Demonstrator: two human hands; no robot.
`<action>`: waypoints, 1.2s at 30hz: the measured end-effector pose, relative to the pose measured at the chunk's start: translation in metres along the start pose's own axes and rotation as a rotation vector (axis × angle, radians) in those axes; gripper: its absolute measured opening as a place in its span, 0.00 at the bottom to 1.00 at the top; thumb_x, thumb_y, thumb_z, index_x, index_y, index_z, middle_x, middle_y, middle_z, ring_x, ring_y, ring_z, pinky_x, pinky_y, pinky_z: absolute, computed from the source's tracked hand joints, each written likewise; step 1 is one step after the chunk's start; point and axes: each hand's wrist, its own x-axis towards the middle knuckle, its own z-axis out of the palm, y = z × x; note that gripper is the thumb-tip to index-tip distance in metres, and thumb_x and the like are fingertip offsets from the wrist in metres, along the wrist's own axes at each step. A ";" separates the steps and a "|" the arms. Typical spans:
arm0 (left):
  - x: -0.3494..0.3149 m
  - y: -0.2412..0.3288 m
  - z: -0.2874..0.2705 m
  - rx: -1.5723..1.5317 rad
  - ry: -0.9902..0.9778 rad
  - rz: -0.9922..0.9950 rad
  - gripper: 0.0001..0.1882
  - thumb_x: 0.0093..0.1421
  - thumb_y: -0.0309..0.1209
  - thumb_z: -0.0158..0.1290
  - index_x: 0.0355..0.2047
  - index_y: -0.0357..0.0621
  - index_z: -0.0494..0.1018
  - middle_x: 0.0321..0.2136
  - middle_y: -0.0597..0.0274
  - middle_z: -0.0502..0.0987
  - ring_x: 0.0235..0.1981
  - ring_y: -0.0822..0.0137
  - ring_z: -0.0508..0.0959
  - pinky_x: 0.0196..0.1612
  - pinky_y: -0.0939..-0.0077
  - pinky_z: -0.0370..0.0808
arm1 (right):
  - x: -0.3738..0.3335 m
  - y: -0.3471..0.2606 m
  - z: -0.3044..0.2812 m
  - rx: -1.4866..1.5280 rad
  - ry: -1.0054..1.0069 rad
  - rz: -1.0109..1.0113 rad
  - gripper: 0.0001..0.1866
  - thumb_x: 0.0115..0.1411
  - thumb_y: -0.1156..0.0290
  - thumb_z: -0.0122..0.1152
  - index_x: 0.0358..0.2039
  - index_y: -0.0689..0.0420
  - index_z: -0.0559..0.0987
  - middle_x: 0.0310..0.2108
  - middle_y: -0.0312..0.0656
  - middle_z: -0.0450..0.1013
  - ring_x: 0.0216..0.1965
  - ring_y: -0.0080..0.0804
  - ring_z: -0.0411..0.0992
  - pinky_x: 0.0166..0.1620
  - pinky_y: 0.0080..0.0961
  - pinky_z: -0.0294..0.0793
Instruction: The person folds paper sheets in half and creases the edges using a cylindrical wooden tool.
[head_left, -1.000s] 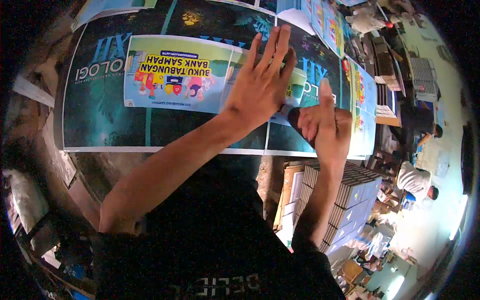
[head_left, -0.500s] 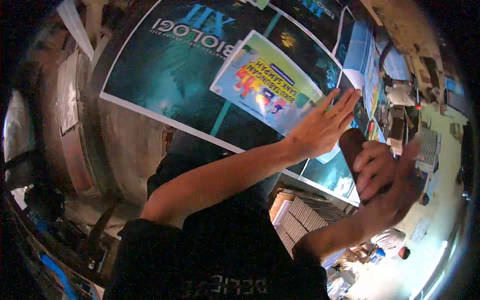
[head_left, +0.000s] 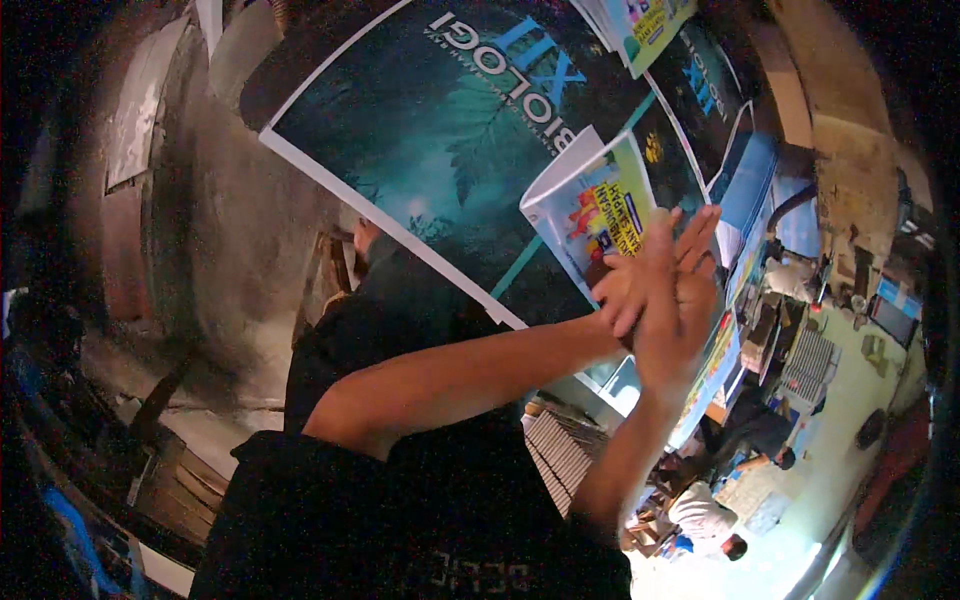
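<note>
A colourful printed cover sheet, yellow, green and blue, lies on the large dark teal printed sheet. Its left end curls up and over, showing a white underside. My left hand rests on its right part with fingers stretched out. Across it lies my right hand, wrist over the left one, with its fingers curled toward the left. A dark brown block is in that grip, almost wholly hidden by the hand now; the earlier head view shows it better.
Colourful printed sheets lie at the far edge. Blue-edged paper stands to the right. Below the work surface is a stack with striped edges. A person in a white shirt and one in dark clothes are in the background.
My right hand has moved left with the brown block, across my left hand. The cover sheet's left end has risen and curled over. The whole view has shifted.
</note>
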 end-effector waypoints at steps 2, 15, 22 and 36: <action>0.006 0.001 0.001 -0.030 0.024 -0.008 0.30 0.64 0.44 0.43 0.64 0.43 0.62 0.69 0.47 0.56 0.72 0.54 0.51 0.73 0.53 0.42 | 0.008 0.012 -0.004 0.002 -0.019 0.009 0.26 0.71 0.58 0.39 0.65 0.55 0.60 0.72 0.47 0.46 0.74 0.37 0.45 0.73 0.36 0.42; 0.011 -0.012 -0.020 -0.037 0.098 -0.037 0.35 0.62 0.48 0.43 0.67 0.47 0.58 0.71 0.51 0.52 0.73 0.57 0.48 0.74 0.54 0.40 | 0.021 -0.024 0.055 -0.436 0.574 -0.288 0.30 0.72 0.53 0.44 0.62 0.67 0.67 0.44 0.55 0.77 0.21 0.27 0.74 0.33 0.21 0.75; 0.018 -0.023 -0.031 0.175 0.006 -0.029 0.38 0.59 0.49 0.44 0.67 0.47 0.57 0.72 0.54 0.49 0.74 0.59 0.47 0.74 0.54 0.37 | 0.023 -0.046 -0.012 0.024 0.059 -0.154 0.23 0.73 0.59 0.45 0.29 0.62 0.80 0.17 0.41 0.74 0.16 0.26 0.70 0.31 0.24 0.73; 0.018 -0.031 -0.053 0.022 0.074 0.018 0.38 0.54 0.55 0.49 0.63 0.51 0.65 0.71 0.50 0.53 0.73 0.52 0.46 0.73 0.45 0.36 | 0.023 -0.068 0.040 0.066 0.087 -0.267 0.21 0.71 0.58 0.48 0.32 0.61 0.81 0.17 0.40 0.74 0.17 0.25 0.70 0.29 0.22 0.71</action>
